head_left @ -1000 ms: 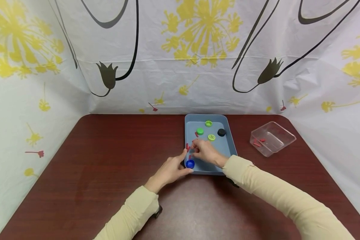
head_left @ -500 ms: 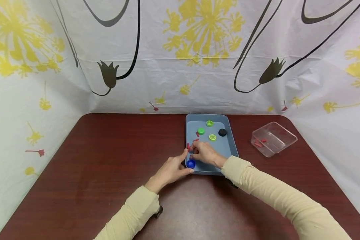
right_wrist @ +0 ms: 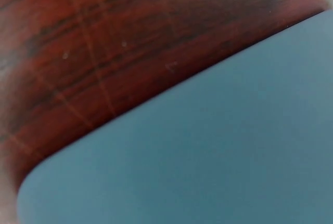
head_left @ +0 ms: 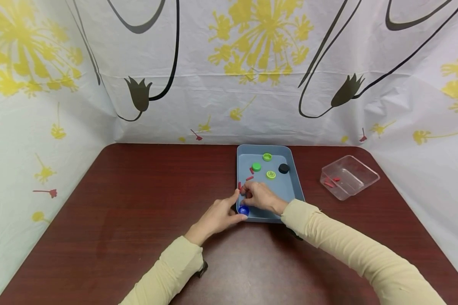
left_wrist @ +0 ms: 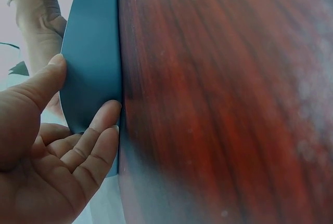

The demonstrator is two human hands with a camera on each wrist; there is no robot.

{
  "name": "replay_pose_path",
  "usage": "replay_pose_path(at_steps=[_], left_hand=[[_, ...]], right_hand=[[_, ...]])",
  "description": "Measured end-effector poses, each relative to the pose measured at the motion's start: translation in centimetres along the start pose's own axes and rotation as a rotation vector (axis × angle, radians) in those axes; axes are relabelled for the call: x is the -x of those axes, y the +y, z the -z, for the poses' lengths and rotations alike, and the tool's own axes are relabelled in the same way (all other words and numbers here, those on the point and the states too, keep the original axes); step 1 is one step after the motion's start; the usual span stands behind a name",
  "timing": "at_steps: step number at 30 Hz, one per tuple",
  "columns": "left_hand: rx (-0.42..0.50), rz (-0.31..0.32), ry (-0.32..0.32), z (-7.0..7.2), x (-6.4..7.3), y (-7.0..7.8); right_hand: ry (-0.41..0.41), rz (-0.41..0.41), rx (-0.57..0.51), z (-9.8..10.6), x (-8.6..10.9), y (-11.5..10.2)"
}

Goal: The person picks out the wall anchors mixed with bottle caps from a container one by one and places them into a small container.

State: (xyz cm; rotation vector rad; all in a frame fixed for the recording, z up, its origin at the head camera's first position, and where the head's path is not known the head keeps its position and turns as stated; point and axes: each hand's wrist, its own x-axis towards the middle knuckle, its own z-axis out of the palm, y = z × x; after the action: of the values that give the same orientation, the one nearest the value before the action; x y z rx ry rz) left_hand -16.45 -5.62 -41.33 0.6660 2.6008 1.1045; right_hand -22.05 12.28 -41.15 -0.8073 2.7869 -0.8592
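In the head view a blue-grey tray lies on the table, bottle caps and small red sticks inside. My left hand holds its near left corner; in the left wrist view the thumb is at the rim and the fingertips touch low on the outer wall. My right hand reaches into the tray's left side, thumb and index finger pinching a small red stick, mostly hidden by the fingertips. Just below them sits a blue bottle cap, open side up. Another red stick lies above the right hand.
Further back in the tray are a green cap, two yellow-green caps and a black cap. Right of the tray stands a clear plastic box with several red sticks in it. A patterned sheet hangs behind the table.
My right fingers have come down onto a red stick above the blue cap and moved slightly nearer to the cap. My left hand stays at the tray's corner.
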Motion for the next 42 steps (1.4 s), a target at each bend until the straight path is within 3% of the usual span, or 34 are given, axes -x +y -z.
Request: replay_pose_path(at_steps=[10, 24, 42], left_hand=[[-0.007, -0.002, 0.002, 0.0, 0.1, 0.0], [0.01, 0.01, -0.003, 0.1, 0.0, 0.0], [0.01, 0.004, -0.001, 0.1, 0.1, 0.1]], right_hand=[[0.009, -0.011, 0.011, -0.1, 0.4, -0.1], [-0.01, -0.165, 0.099, -0.4, 0.8, -0.8], [-0.009, -0.191, 0.178, -0.7, 0.8, -1.1]])
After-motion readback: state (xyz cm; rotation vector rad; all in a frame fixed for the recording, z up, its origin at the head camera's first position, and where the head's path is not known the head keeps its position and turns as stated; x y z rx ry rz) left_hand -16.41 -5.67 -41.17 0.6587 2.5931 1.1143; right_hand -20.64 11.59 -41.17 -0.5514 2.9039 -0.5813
